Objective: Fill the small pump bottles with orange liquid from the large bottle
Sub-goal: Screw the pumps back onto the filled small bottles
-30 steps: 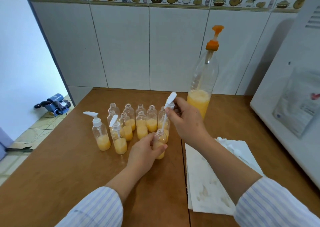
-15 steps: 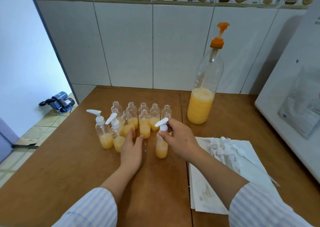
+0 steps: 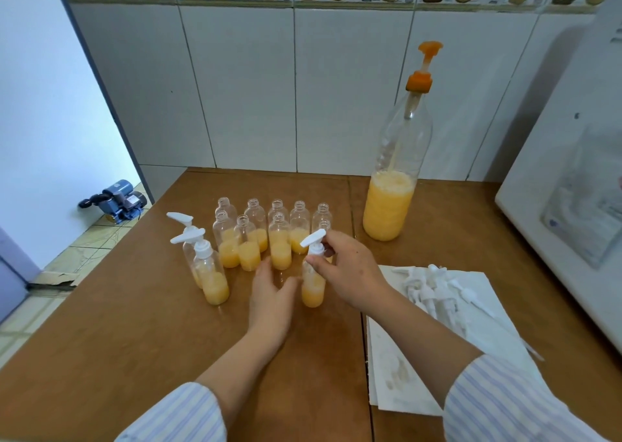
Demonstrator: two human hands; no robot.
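Right hand [image 3: 350,270] grip pinching pump cap [image 3: 314,243] on small bottle [image 3: 313,283], worktop [image 3: 134,323] centre, 7 o'clock of large bottle [image 3: 392,189]. Left hand [image 3: 271,293] relaxed, beside it. Unbraced twisting risks tipping, spill.

left hand [image 3: 269,293] off bottle [image 3: 312,283], pump head [image 3: 314,241] now seated
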